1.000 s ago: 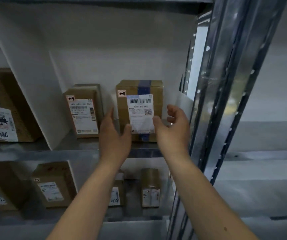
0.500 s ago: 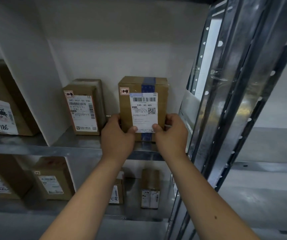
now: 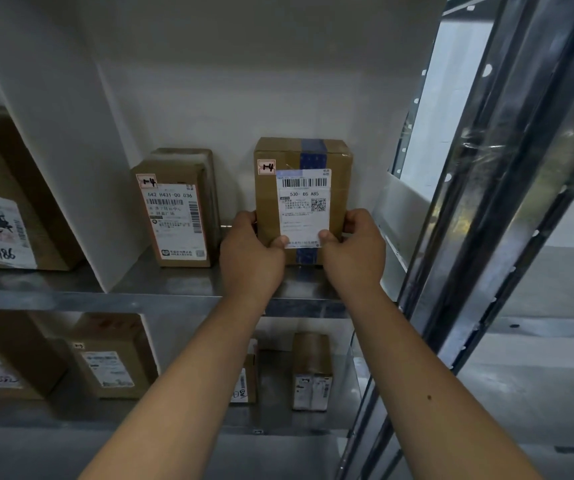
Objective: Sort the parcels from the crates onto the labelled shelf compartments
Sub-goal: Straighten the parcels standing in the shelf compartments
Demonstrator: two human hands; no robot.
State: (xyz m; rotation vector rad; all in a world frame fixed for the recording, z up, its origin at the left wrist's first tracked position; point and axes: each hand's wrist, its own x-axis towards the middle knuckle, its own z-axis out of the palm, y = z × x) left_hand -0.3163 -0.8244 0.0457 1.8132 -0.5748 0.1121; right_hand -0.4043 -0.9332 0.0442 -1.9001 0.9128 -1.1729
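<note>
Left hand (image 3: 250,259) and right hand (image 3: 356,254), loose a second ago, now grip the parcel (image 3: 304,157).

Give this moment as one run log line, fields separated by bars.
left hand: grips parcel | right hand: grips it | parcel: upright on shelf, right of labelled box, apart

Arms outstretched; left hand (image 3: 249,258) and right hand (image 3: 354,252) level; fingers (image 3: 358,218) curled round the parcel (image 3: 267,206)
</note>
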